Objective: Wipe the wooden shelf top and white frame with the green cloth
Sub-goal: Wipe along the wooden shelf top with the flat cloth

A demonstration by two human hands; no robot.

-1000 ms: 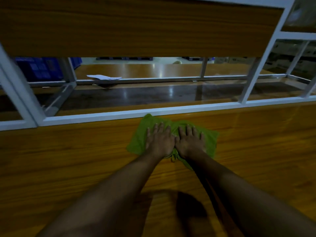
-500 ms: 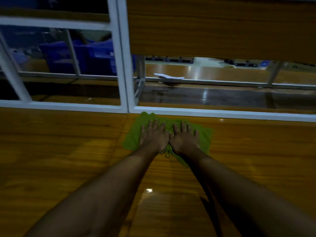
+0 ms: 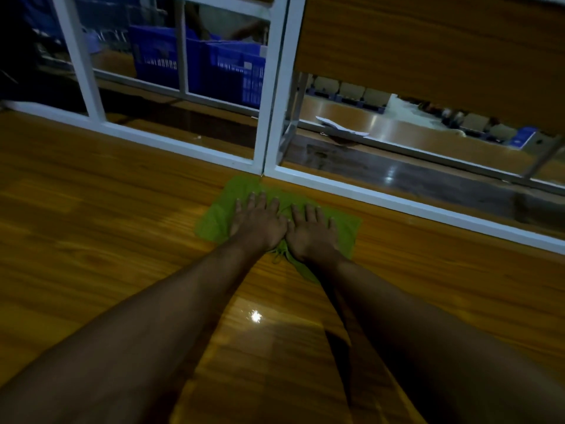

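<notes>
The green cloth (image 3: 214, 221) lies spread on the glossy wooden shelf top (image 3: 91, 224), its far edge touching the white frame (image 3: 397, 198) where the upright post (image 3: 272, 87) meets the bottom rail. My left hand (image 3: 258, 223) and my right hand (image 3: 312, 234) lie side by side on the cloth, palms down, fingers stretched toward the frame, thumbs nearly touching. Both press the cloth flat against the wood. The middle of the cloth is hidden under my hands; a bunched corner sticks out between my wrists.
A wooden panel (image 3: 428, 41) hangs overhead at the upper right. Beyond the frame stand blue plastic crates (image 3: 226, 71), with a dark lower surface in front of them. A white sheet of paper (image 3: 342, 127) lies on a farther wooden surface.
My hands and the cloth have slid left along the shelf top, from mid-rail to the foot of the white upright post. Hand pose on the cloth is unchanged.
</notes>
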